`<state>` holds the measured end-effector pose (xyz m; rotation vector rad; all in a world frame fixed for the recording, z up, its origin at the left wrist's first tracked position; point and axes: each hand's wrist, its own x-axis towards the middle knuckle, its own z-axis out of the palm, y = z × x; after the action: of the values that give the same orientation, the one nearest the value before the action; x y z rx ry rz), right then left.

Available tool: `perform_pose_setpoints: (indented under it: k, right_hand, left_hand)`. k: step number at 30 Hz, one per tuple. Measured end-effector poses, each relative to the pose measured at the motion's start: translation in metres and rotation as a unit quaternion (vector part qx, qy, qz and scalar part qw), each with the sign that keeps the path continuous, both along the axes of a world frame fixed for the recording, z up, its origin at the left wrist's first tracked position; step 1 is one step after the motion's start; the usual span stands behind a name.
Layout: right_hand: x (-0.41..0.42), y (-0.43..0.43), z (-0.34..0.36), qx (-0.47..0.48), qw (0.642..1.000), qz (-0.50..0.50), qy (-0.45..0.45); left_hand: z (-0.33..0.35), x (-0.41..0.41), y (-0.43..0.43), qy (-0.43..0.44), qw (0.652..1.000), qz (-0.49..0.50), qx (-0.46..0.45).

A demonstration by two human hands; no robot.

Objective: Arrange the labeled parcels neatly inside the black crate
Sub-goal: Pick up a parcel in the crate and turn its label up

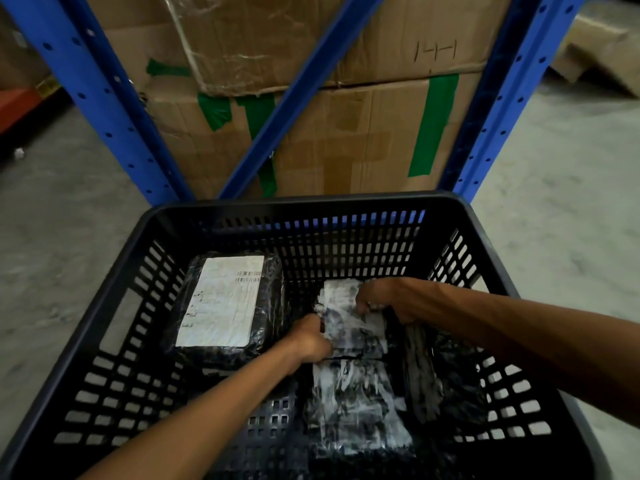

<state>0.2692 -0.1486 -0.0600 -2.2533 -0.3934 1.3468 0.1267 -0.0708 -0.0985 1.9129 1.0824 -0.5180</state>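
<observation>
Both of your hands were down inside the black crate (346,202), closed on the same parcel (349,318) toward the far right of the floor. Your left hand (311,339) pinched its near left edge, and your right hand (384,299) curled over its far right corner. A larger parcel with a clean white label (221,299) lay flat in the far left, and another crumpled one (356,407) lay just in front of the one you held, touching it. A dark wrapped bundle (440,372) sat against the right wall.

The wrap looked thin and slippery, so my guess was that pulling from two edges could tear the film or smear the label rather than shift the parcel. Because the near parcel butted against it, dragging instead of lifting would likely have knocked that one askew. The held parcel's label was already creased, and pressing it down hard might have buried the barcode in folds.
</observation>
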Motion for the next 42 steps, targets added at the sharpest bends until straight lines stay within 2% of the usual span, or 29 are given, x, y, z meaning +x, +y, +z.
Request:
perform_pose_setpoints:
  k: [1, 2, 4, 10, 13, 16, 21, 24, 26, 28, 30, 33, 35, 38, 42]
  right_hand:
    - [-0.004, 0.002, 0.007, -0.008, 1.000, -0.002, 0.027]
    - [-0.003, -0.001, 0.011, -0.005, 1.000, 0.008, 0.014]
    - [-0.002, -0.004, 0.010, 0.025, 0.997, -0.067, -0.004]
    - [-0.009, -0.017, 0.033, 0.067, 0.994, -0.079, 0.046]
    - [-0.008, -0.021, 0.062, 0.087, 0.993, -0.062, 0.049]
    - [0.002, -0.027, 0.088, 0.090, 0.996, -0.012, 0.020]
    - [0.015, -0.041, 0.119, 0.128, 0.985, 0.039, 0.104]
    - [0.027, -0.061, 0.126, 0.204, 0.964, 0.067, 0.156]
    - [0.032, -0.071, 0.125, 0.244, 0.955, 0.061, 0.159]
    - [0.028, -0.073, 0.120, 0.252, 0.957, 0.058, 0.129]
    - [0.018, -0.071, 0.114, 0.236, 0.970, 0.028, 0.043]
    - [0.002, -0.065, 0.104, 0.225, 0.973, -0.041, -0.005]
    - [-0.007, -0.058, 0.095, 0.218, 0.970, -0.102, -0.024]
    - [-0.015, -0.043, 0.077, 0.172, 0.971, -0.136, -0.097]
    - [-0.022, -0.027, 0.057, 0.064, 0.985, -0.066, -0.144]
  left_hand:
    - [0.003, -0.001, 0.001, -0.004, 1.000, 0.008, -0.007]
    - [0.007, -0.003, 0.002, -0.009, 1.000, 0.014, -0.013]
    - [0.018, -0.004, 0.002, -0.010, 1.000, 0.016, -0.021]
    - [0.068, -0.006, 0.010, -0.044, 0.998, 0.026, 0.035]
    - [0.095, -0.016, 0.013, -0.064, 0.997, 0.024, 0.039]
    - [0.121, -0.024, 0.019, -0.083, 0.990, -0.008, 0.111]
    - [0.154, -0.037, 0.035, -0.230, 0.945, -0.034, 0.230]
    - [0.159, -0.043, 0.042, -0.279, 0.903, -0.038, 0.324]
    - [0.153, -0.044, 0.042, -0.298, 0.890, -0.002, 0.345]
    - [0.144, -0.042, 0.037, -0.305, 0.890, 0.051, 0.335]
    - [0.136, -0.036, 0.033, -0.298, 0.905, 0.119, 0.281]
    - [0.128, -0.025, 0.037, -0.256, 0.933, 0.216, 0.132]
    - [0.121, -0.019, 0.041, -0.243, 0.936, 0.250, 0.050]
    - [0.110, -0.014, 0.036, -0.214, 0.950, 0.216, 0.067]
    - [0.095, -0.008, 0.022, -0.130, 0.974, 0.122, 0.142]
